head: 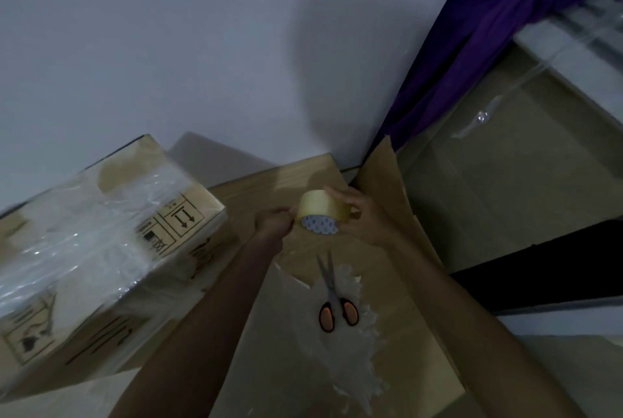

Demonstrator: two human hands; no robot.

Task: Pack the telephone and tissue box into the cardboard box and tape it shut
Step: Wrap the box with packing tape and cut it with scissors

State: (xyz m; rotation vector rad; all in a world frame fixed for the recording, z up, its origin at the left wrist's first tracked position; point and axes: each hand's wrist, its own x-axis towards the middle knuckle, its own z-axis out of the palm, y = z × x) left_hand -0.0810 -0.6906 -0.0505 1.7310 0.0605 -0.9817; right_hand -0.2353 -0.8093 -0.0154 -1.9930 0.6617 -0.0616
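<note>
We see two bare forearms reaching forward, the hands meeting at a roll of clear packing tape. The right hand (365,218) grips the tape roll (318,212), fingers curled over its top and thumb below, with the roll's patterned core facing us. The left hand (273,224) is bunched against the roll's left rim, fingertips pinching at the tape there; the frame is too blurred for us to make out a loose end.

Well to the left of the left hand sits the cardboard box (101,249), its top closed and glossy with clear tape. Below both hands, nearer to us, orange-handled scissors (332,296) lie closed on a flat cardboard sheet (387,367) with torn white scraps. Beyond the right hand hangs a purple cloth (472,30).
</note>
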